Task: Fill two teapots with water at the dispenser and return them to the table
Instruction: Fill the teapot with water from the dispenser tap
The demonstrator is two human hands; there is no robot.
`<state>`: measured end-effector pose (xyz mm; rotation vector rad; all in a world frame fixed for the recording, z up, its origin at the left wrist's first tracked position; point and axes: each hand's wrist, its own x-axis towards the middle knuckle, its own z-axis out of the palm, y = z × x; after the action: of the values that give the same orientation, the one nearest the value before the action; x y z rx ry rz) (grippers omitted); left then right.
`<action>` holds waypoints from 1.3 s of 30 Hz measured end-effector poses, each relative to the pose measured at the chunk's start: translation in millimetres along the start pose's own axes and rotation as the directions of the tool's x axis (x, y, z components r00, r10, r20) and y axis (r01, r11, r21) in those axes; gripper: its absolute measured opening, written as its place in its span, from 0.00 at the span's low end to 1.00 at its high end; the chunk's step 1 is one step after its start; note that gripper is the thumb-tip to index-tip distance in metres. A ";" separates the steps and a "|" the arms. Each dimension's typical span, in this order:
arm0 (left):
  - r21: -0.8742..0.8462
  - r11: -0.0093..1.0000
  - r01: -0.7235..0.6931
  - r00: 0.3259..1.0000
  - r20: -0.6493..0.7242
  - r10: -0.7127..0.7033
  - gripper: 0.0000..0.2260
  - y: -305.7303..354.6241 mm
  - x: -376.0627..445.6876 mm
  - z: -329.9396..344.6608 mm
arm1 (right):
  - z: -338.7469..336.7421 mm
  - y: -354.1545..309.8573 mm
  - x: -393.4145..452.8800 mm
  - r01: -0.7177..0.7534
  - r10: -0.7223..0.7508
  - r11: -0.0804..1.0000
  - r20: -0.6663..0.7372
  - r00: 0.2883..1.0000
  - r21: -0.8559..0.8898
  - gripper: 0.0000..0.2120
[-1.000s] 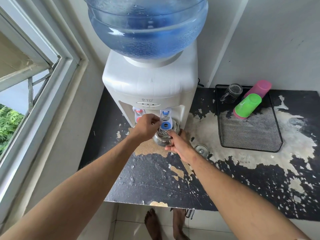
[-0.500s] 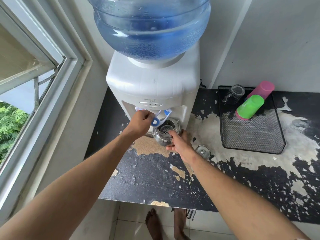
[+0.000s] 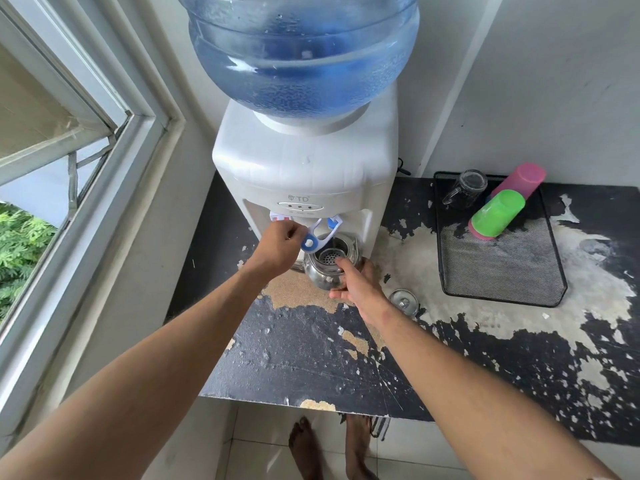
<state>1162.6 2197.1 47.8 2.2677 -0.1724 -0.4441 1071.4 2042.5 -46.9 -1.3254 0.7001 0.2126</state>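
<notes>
**While the pot fills: spill risks at the tap**

While the left hand [image 3: 280, 249] pinches the blue tap lever [image 3: 317, 237] aside, fingers curled on it, the steel teapot [image 3: 327, 270] sits on the counter [image 3: 311, 341] under the spout of the dispenser [image 3: 304, 168]. The right hand [image 3: 356, 284] steadies the pot, its fingers wrapped on the near side.

Overflow looks the main risk: a strainer fills the pot's mouth, so the water level is hard to judge. If the right hand nudges the pot, the stream could miss and wet the counter. A slipped lever would merely stop the flow.

The stream itself is barely visible. The pot's handle and spout are hard to make out. Its lid [image 3: 403, 301] lies just beside the right wrist. No second teapot shows in view.
</notes>
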 end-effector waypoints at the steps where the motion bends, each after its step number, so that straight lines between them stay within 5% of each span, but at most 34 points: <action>1: -0.003 1.000 0.002 1.000 -0.001 -0.002 0.16 -0.1 -0.1 0.4 | 0.0 -0.4 0.0 -0.007 0.007 1.000 0.001 1.000 -0.003 0.17; 8: -0.024 1.000 0.012 1.000 0.002 -0.012 0.14 1.6 -1.3 2.1 | -0.3 -0.9 -0.3 0.008 -0.008 1.000 -0.006 1.000 -0.002 0.14; 13: -0.044 0.999 0.020 1.000 -0.003 -0.020 0.15 2.1 -1.7 1.8 | 0.1 2.6 5.0 -0.012 0.012 1.000 -0.039 0.999 0.001 0.28; 39: -0.050 0.999 0.017 1.000 0.003 -0.017 0.15 -0.2 1.1 2.3 | -0.3 3.7 6.5 -0.035 0.036 0.999 -0.024 0.999 0.022 0.26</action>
<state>1162.7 2195.4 46.0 2.2212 -0.1423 -0.4557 1074.5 2041.6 -53.7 -1.2976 0.7454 0.2172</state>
